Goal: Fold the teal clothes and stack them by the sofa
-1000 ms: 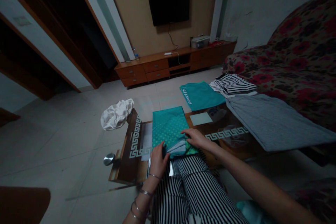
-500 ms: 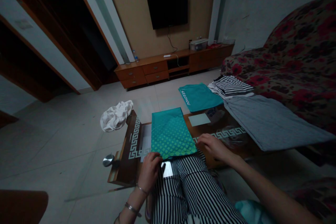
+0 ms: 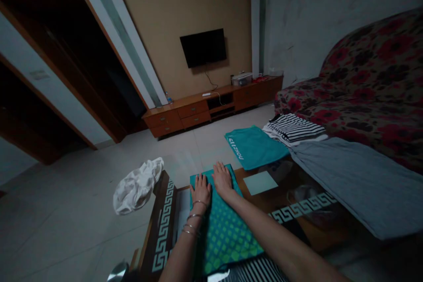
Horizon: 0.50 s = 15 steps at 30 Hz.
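A folded teal-green garment with a green dotted pattern [image 3: 228, 233] lies flat on the glass-topped coffee table [image 3: 161, 220]. My left hand [image 3: 200, 191] rests palm down near its far left corner, fingers stretched out. Close beside it, my right hand [image 3: 222, 179] lies flat on the far edge of the same cloth, fingers extended. Bracelets circle my left wrist. Beyond and to the right is a teal garment with white lettering [image 3: 256, 146]. A white crumpled cloth [image 3: 139, 186] sits at the table's far left corner.
On the right are a striped black-and-white garment [image 3: 294, 128] and grey trousers or cloth [image 3: 357, 180]. A pale rectangular sheet [image 3: 260, 183] is on the table. Past it stand a floral-covered sofa [image 3: 360, 79], a wooden TV cabinet [image 3: 194, 112] and a wall-mounted television [image 3: 204, 48].
Both hands have moved from the near edge of the dotted garment forward to its far edge and now lie flat there. The camera view has tilted up.
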Tool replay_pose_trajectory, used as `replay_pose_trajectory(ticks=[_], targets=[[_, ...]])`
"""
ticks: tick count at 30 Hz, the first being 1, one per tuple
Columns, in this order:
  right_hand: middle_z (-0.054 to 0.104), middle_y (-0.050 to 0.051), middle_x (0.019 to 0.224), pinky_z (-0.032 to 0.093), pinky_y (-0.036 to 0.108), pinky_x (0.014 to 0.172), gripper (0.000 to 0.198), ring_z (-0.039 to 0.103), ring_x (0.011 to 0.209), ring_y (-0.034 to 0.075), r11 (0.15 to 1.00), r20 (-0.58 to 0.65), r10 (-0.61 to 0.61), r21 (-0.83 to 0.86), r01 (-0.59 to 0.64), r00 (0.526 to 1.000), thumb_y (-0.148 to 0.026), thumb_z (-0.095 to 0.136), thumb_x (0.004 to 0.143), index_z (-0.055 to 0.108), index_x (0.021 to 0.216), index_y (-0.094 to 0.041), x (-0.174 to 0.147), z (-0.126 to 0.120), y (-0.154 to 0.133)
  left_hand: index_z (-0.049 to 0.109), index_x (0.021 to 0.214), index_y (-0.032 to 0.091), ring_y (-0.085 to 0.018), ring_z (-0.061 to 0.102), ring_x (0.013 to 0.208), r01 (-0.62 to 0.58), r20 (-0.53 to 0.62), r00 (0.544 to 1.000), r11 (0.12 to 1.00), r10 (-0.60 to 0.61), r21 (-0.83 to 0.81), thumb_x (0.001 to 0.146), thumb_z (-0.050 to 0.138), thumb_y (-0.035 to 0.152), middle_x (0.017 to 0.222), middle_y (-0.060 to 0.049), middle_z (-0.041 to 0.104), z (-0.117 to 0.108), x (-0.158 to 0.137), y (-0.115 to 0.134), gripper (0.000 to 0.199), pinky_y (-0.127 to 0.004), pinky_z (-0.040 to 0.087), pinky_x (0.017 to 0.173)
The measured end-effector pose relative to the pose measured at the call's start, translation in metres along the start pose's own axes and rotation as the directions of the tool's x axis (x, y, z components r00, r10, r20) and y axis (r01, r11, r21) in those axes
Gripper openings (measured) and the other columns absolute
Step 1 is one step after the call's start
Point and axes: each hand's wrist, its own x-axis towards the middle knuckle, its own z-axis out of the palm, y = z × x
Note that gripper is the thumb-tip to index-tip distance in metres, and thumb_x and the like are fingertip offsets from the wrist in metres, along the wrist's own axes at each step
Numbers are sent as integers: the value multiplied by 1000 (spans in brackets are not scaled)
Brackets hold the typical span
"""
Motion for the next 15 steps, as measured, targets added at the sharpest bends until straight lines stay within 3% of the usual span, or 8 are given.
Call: replay_pose_trajectory(ticks=[5, 10, 15], targets=[[37, 20, 146, 22, 48, 112, 50, 26, 140, 29, 996, 27, 39, -76, -37, 999, -41, 45, 94, 51, 134, -10, 0, 15, 33, 40, 144, 16, -28, 24, 142, 37, 24, 999, 999, -38, 39, 96, 29, 41, 152, -15, 28, 12, 8, -12, 55, -58, 23, 111], [43, 18, 143, 28, 49, 107, 42, 31, 136, 30, 993, -24, 43, -111, -46, 999, -39, 40, 97, 56, 127, -15, 3, 15, 46, 40, 143, 14, -28, 25, 142, 74, 41, 996, 997, -75, 25, 96, 31, 42, 152, -17, 29, 10, 4, -20, 56, -54, 24, 111], [44, 16, 141, 30, 45, 107, 38, 33, 134, 29, 991, -15, 32, -129, -34, 999, -30, 38, 97, 57, 125, -13, 11, 7, 51, 50, 134, 13, -27, 35, 136, 109, -78, 990, 989, -117, -97, 97, 31, 32, 147, -17, 39, 7, 18, -35, 46, -50, 32, 108]])
